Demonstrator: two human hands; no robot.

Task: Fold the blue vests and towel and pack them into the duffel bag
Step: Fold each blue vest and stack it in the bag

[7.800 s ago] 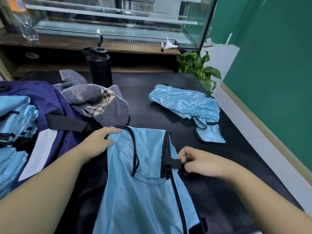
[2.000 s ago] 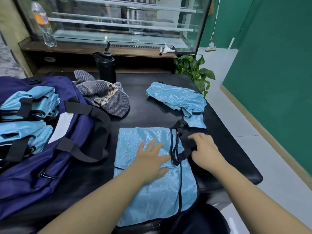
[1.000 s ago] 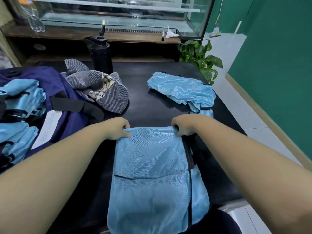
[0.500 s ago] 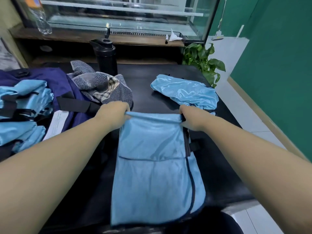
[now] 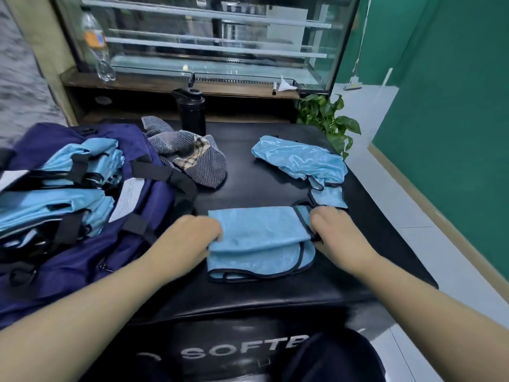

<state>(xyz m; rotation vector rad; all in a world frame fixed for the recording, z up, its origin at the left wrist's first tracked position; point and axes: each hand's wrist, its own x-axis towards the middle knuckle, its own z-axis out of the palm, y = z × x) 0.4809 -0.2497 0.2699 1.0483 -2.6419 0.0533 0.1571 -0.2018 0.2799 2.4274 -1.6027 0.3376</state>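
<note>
A light blue vest (image 5: 259, 238) with black trim lies folded into a compact rectangle on the black table (image 5: 261, 186). My left hand (image 5: 192, 235) grips its left edge and my right hand (image 5: 333, 232) grips its right edge. Farther back on the right lies a second blue vest (image 5: 300, 161), crumpled. A grey striped towel (image 5: 190, 158) is bunched at the back centre. The open navy duffel bag (image 5: 82, 244) sits on the left, with several folded blue vests (image 5: 63, 188) inside it.
A black bottle (image 5: 191, 111) stands behind the towel. A glass display case (image 5: 209, 45) with a plastic water bottle (image 5: 97, 48) runs along the back. A green plant (image 5: 327, 117) stands off the table's far right corner. The table's right edge drops to a tiled floor.
Both hands brought the vest's far edge toward me over its lower half, so the long vest is now a short folded rectangle. The view has pulled back.
</note>
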